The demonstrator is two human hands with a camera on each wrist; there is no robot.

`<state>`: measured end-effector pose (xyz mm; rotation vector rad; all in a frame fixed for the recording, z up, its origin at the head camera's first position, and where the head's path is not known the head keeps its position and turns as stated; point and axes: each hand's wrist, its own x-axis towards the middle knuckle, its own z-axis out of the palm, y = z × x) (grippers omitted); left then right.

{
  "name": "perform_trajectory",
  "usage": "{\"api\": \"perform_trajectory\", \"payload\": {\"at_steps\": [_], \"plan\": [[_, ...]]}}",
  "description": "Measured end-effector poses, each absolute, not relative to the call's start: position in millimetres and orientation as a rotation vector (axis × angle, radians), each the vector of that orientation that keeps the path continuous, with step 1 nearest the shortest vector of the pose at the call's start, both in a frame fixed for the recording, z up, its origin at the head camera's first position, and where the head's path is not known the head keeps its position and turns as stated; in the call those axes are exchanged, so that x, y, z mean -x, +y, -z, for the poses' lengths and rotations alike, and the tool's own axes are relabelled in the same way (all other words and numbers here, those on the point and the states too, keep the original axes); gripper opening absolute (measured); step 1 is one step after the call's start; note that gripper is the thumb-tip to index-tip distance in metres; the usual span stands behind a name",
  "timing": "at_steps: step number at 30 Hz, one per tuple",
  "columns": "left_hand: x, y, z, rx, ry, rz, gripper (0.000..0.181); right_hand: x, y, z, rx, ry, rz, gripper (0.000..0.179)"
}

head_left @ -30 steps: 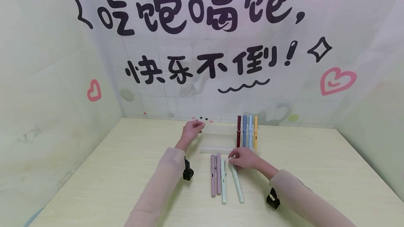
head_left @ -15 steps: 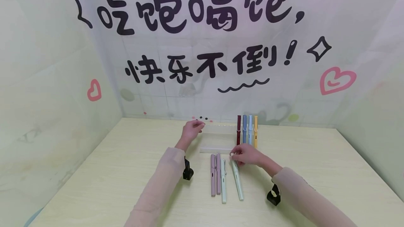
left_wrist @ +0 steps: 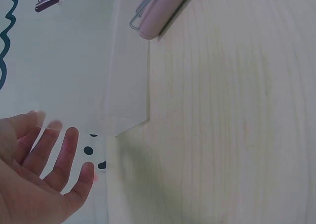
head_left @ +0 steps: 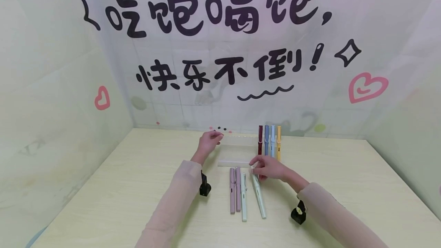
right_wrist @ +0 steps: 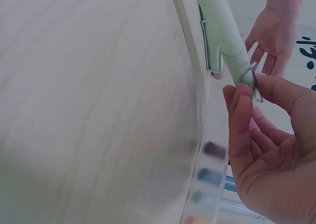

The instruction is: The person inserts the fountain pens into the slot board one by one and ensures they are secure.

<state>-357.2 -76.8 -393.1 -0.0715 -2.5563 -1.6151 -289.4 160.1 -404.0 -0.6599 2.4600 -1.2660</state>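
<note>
Right hand point(head_left: 270, 167): grip clamped on a pale green pen point(head_left: 260, 200) near its clip. Left hand point(head_left: 208, 143): grip pinching the clear rack point(head_left: 237, 152) at its left edge. Two mauve pens point(head_left: 232, 198) on desk point(head_left: 138, 171).

Pens point(head_left: 260, 198) look smooth plastic with a slight sheen, clips point(left_wrist: 146, 5) shiny metal. Holder point(head_left: 237, 152) is clear, glossy plastic. Table point(head_left: 120, 186) shows matt wood grain; backdrop point(head_left: 206, 114) looks like creased cloth, sleeves point(head_left: 172, 202) matt cloth.
</note>
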Motion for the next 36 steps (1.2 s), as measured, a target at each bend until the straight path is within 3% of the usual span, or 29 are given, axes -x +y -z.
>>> {"api": "perform_trajectory", "payload": {"at_steps": [11, 21, 36], "plan": [[357, -76, 392, 0.062, -2.563, 1.621, 0.02, 289, 158, 406, 0.629, 2.425, 1.469, 0.025], [357, -76, 393, 0.056, -2.562, 1.622, 0.021, 271, 151, 379, 0.653, 2.451, 1.553, 0.021], [358, -77, 394, 0.064, -2.576, 1.544, 0.02, 295, 161, 389, 0.598, 2.534, 1.643, 0.026]]}}
